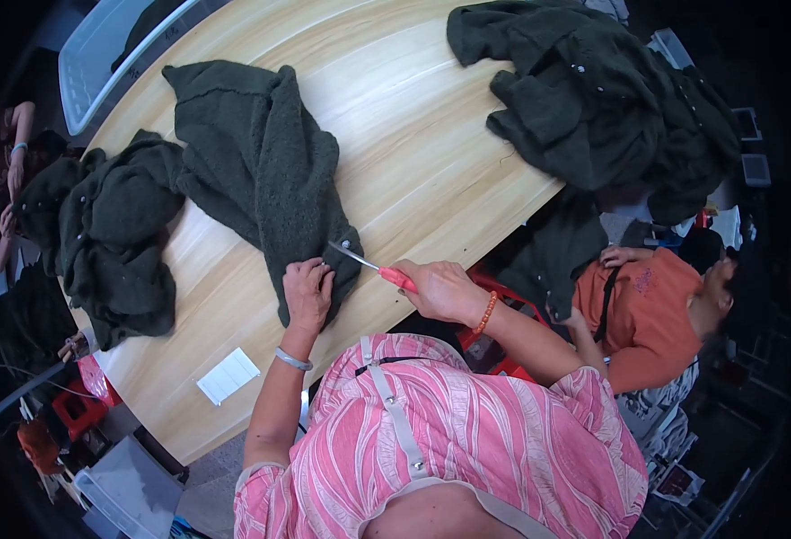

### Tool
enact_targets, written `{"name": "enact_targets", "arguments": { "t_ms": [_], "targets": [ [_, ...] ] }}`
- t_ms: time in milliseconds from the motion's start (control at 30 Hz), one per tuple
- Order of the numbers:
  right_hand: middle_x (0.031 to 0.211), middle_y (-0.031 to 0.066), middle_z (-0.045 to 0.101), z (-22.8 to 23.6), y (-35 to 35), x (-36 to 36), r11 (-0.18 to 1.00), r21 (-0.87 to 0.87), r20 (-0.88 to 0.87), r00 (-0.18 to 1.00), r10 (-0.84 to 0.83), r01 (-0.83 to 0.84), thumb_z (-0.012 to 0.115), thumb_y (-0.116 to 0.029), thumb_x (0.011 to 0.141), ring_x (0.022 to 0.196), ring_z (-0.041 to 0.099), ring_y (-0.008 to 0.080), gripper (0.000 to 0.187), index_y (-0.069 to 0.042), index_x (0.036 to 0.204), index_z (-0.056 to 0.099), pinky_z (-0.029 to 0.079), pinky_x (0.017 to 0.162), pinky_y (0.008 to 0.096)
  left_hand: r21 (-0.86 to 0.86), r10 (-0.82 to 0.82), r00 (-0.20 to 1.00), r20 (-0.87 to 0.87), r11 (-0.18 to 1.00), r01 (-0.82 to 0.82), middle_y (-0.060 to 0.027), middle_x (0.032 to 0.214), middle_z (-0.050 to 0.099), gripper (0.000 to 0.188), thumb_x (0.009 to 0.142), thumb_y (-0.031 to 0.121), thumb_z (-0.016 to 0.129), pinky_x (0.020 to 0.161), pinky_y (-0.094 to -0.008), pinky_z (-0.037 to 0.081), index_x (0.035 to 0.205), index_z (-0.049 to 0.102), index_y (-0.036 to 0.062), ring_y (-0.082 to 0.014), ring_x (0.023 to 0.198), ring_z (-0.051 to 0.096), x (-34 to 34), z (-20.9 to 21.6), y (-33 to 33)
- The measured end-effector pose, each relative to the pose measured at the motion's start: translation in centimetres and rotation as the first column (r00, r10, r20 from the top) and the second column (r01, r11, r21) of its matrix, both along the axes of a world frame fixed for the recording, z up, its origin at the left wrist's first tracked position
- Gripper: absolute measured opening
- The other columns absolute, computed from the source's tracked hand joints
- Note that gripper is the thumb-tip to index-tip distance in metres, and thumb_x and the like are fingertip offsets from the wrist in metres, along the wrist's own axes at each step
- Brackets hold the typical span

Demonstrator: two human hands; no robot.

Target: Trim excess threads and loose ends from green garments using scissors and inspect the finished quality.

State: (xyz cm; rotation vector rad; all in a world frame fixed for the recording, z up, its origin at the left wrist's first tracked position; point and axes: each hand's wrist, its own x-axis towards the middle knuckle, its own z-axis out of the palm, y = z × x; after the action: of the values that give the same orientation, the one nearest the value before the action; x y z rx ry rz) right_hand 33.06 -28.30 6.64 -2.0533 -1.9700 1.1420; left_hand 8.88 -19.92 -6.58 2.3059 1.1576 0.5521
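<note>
Scissors (373, 267) with red handles, clenched in the right hand (443, 289), meet a dark green fleece garment (265, 171) on the wooden surface (413, 135); left hand (307, 292) pinches its soft, limp, light hem beside the blades.

I count three dark green fleece garments on the tabletop (413, 135): one under my hands (265, 171), one heaped to my left (113, 234), one piled at the far right (593, 99). One pair of red-handled scissors (373, 267). One white slip of paper (228, 375).
</note>
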Motion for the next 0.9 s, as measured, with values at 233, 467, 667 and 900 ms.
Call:
{"name": "enact_targets", "arguments": {
  "t_ms": [233, 467, 667, 900],
  "targets": [
    [0.098, 0.0189, 0.061, -4.7, 2.8, -0.7, 0.897, 0.180, -0.454, 0.843, -0.288, 0.404, 0.071, -0.021, 0.081, 0.092, 0.061, 0.0403, 0.042, -0.006, 0.116, 0.052, 0.049, 0.079, 0.0460, -0.495, 0.072, 0.989, 0.132, 0.869, 0.002, -0.0105, 0.086, 0.064, 0.022, 0.077, 0.005, 0.069, 0.077, -0.0329, 0.049, 0.098, 0.066, 0.0027, -0.0225, 0.082, 0.063, 1.9, 7.5, 0.8],
    [0.103, 0.0161, 0.062, -0.3, 8.2, -4.2, 0.881, 0.309, -0.532, 0.833, -0.152, 0.358, 0.076, -0.016, 0.075, 0.096, 0.061, 0.0383, 0.051, -0.009, 0.119, 0.051, 0.049, 0.081, 0.0429, -0.295, -0.223, 0.736, 0.639, 0.813, 0.502, -0.0101, 0.084, 0.063, 0.024, 0.074, -0.007, 0.066, 0.065, -0.0289, 0.047, 0.096, 0.072, 0.0010, -0.0176, 0.073, 0.060, 1.6, 29.7, 2.5],
    [0.098, 0.0147, 0.065, 2.2, 10.9, -5.3, 0.842, 0.412, -0.542, 0.837, -0.081, 0.348, 0.072, -0.014, 0.080, 0.094, 0.062, 0.0404, 0.044, -0.012, 0.117, 0.049, 0.050, 0.078, 0.0452, -0.106, -0.069, 0.444, 0.893, 0.928, 0.357, -0.0058, 0.075, 0.053, 0.024, 0.065, -0.007, 0.072, 0.053, -0.0236, 0.034, 0.081, 0.067, 0.0094, -0.0119, 0.060, 0.046, -0.9, 35.6, 2.2],
    [0.095, 0.0158, 0.064, 2.3, 10.9, -4.0, 0.829, 0.434, -0.564, 0.824, -0.056, 0.354, 0.068, -0.011, 0.083, 0.088, 0.063, 0.0391, 0.035, -0.008, 0.115, 0.054, 0.050, 0.077, 0.0417, -0.034, -0.089, 0.351, 0.932, 0.943, 0.331, -0.0034, 0.088, 0.041, 0.020, 0.085, 0.005, 0.069, 0.058, -0.0240, 0.035, 0.096, 0.055, 0.0134, -0.0094, 0.068, 0.037, -2.3, 37.8, 4.4]
  ]
}}
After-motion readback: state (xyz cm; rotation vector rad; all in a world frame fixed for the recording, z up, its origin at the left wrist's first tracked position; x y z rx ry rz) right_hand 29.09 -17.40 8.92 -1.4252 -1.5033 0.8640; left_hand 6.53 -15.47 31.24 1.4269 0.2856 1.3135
